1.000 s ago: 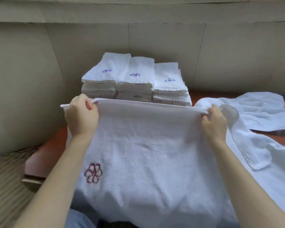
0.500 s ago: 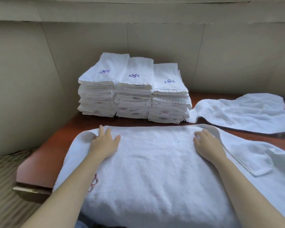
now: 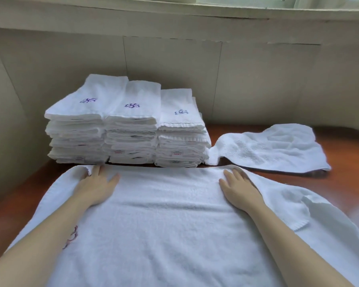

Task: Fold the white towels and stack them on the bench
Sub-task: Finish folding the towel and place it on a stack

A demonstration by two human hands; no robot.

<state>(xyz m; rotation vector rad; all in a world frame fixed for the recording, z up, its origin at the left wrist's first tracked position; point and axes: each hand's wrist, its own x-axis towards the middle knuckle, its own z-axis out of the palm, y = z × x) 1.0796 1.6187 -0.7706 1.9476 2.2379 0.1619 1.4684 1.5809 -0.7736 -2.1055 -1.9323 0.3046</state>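
Observation:
A large white towel (image 3: 166, 220) lies spread flat on the reddish-brown bench (image 3: 348, 183), its embroidered logo half hidden under my left forearm. My left hand (image 3: 95, 187) rests palm down near the towel's far left corner, fingers apart. My right hand (image 3: 238, 189) lies flat near the far right side, fingers apart. Just beyond the towel's far edge stand three side-by-side stacks of folded white towels (image 3: 129, 125), each topped with a purple logo.
An unfolded white towel (image 3: 272, 150) lies crumpled on the bench to the right of the stacks. More white towel cloth (image 3: 298, 208) lies under the spread towel's right side. A beige panelled wall (image 3: 257, 79) backs the bench, with a window sill above.
A second ago both hands held the towel's top edge up in the air. They have laid it flat on the bench and now press on it, having slid slightly forward.

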